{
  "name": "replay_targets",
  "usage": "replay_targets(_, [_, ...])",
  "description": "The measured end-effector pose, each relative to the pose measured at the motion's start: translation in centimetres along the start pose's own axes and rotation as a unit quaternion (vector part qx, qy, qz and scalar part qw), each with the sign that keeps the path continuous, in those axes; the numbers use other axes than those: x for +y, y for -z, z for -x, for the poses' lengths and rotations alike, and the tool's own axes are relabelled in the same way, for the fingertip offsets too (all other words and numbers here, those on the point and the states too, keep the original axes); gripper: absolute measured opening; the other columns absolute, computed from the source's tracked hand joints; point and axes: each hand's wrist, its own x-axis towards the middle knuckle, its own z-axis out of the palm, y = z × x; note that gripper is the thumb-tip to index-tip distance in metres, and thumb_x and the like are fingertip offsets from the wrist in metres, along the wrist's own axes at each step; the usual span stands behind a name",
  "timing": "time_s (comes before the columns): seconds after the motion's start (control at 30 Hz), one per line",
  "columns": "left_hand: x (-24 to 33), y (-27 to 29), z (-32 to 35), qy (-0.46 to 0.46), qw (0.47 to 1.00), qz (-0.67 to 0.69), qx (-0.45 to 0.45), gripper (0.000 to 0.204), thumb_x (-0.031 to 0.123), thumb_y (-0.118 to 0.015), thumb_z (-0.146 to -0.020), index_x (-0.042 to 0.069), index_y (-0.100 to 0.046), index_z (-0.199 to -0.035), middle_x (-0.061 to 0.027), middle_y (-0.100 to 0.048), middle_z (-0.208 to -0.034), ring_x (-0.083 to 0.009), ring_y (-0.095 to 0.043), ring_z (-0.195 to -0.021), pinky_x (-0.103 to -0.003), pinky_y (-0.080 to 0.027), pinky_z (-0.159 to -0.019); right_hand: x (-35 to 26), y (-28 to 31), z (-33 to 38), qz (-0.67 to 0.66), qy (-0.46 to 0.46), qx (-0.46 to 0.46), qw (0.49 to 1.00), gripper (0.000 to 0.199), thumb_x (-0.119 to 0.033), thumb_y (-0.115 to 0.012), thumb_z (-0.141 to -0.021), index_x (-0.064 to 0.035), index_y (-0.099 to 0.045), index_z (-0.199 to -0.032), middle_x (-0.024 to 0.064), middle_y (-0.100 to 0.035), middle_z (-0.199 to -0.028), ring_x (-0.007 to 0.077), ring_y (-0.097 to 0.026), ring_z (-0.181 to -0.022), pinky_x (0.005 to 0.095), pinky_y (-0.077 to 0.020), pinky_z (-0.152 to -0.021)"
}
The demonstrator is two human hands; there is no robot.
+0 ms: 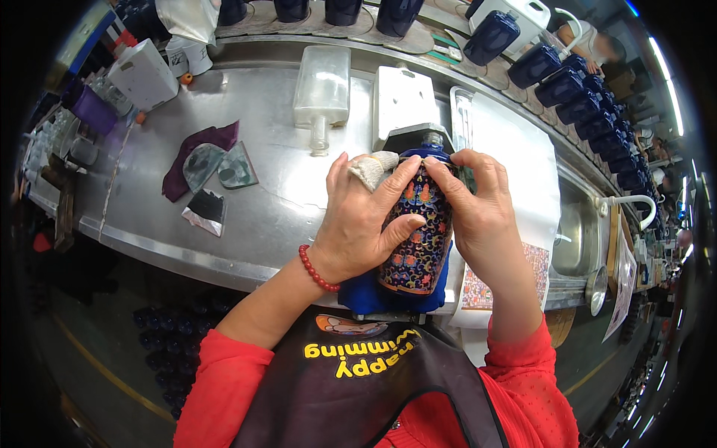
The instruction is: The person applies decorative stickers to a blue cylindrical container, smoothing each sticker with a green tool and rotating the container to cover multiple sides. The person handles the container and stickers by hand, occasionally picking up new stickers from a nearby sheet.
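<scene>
A dark blue glass bottle (426,257) with a colourful floral pattern lies tilted in front of me, its neck pointing away. My left hand (351,216) curves round its left side, thumb across the pattern and a fingertip at the shoulder. A beige cloth (367,175) sits at these fingers; whether it is wrapped round one or tucked between them is unclear. From the other side my right hand (482,205) grips the bottle, fingertips pressing the pattern's upper edge near the shoulder. Under the bottle's base is a blue cloth (358,297).
On the metal table (276,216), a clear bottle (321,89) and a white container (407,97) stand beyond my hands. Purple cloth (183,168) lies left. To the right are a patterned sheet (515,276) and sink (575,231). Blue bottles (493,37) line a far conveyor.
</scene>
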Motion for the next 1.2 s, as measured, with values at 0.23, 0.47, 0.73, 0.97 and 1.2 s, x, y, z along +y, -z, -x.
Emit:
replay_targets(0.23, [0.1, 0.0, 0.1, 0.004, 1.000, 0.004, 0.003, 0.068, 0.055, -0.051, -0.101, 0.005, -0.052, -0.146, -0.0201, -0.061, -0.130, -0.0363, -0.055, -0.120, -0.053, -0.026, -0.114, -0.1, 0.0, 0.0, -0.004, -0.001, 0.003, 1.000, 0.058, 0.004, -0.067, -0.073, -0.0114, -0.065, -0.129, 0.0133, -0.053, -0.122, 0.0344, -0.053, -0.116, 0.0444, -0.0464, -0.096])
replay_targets(0.47, [0.1, -0.1, 0.2, 0.003, 1.000, -0.002, 0.005, 0.067, 0.054, -0.052, -0.101, 0.005, -0.052, -0.146, -0.0193, -0.061, -0.131, -0.0366, -0.055, -0.121, -0.053, -0.025, -0.115, -0.2, 0.0, 0.0, 0.008, -0.001, -0.002, 1.000, 0.058, 0.005, -0.066, -0.074, -0.0095, -0.065, -0.130, 0.0133, -0.053, -0.122, 0.0338, -0.053, -0.114, 0.0441, -0.0464, -0.096])
replay_targets(0.73, [0.3, 0.1, 0.1, -0.001, 1.000, -0.001, -0.003, 0.065, 0.054, -0.052, -0.101, 0.007, -0.054, -0.145, -0.0172, -0.062, -0.131, -0.0360, -0.055, -0.121, -0.054, -0.025, -0.115, -0.1, 0.1, 0.2, -0.005, -0.004, -0.001, 1.000, 0.064, 0.008, -0.065, -0.071, -0.0089, -0.063, -0.133, 0.0140, -0.054, -0.121, 0.0348, -0.054, -0.112, 0.0444, -0.0472, -0.095])
replay_targets(0.97, [0.5, 0.0, -0.1, 0.008, 0.999, -0.035, 0.003, 0.062, 0.055, -0.051, -0.101, 0.009, -0.056, -0.143, -0.0155, -0.063, -0.129, -0.0356, -0.054, -0.120, -0.056, -0.024, -0.114, 0.6, 0.1, 1.1, -0.014, -0.013, 0.019, 1.000, 0.065, 0.013, -0.061, -0.074, -0.0050, -0.060, -0.136, 0.0163, -0.055, -0.119, 0.0372, -0.054, -0.109, 0.0453, -0.0476, -0.095])
replay_targets(1.2, [0.6, -0.3, -0.3, 0.008, 1.000, -0.011, 0.027, 0.064, 0.054, -0.058, -0.097, 0.008, -0.055, -0.142, -0.0157, -0.061, -0.125, -0.0373, -0.051, -0.118, -0.063, -0.025, -0.110, 0.6, 0.0, 1.7, -0.008, -0.008, 0.022, 1.000, 0.063, 0.013, -0.059, -0.075, -0.0065, -0.062, -0.135, 0.0183, -0.055, -0.122, 0.0384, -0.054, -0.110, 0.0456, -0.0478, -0.095])
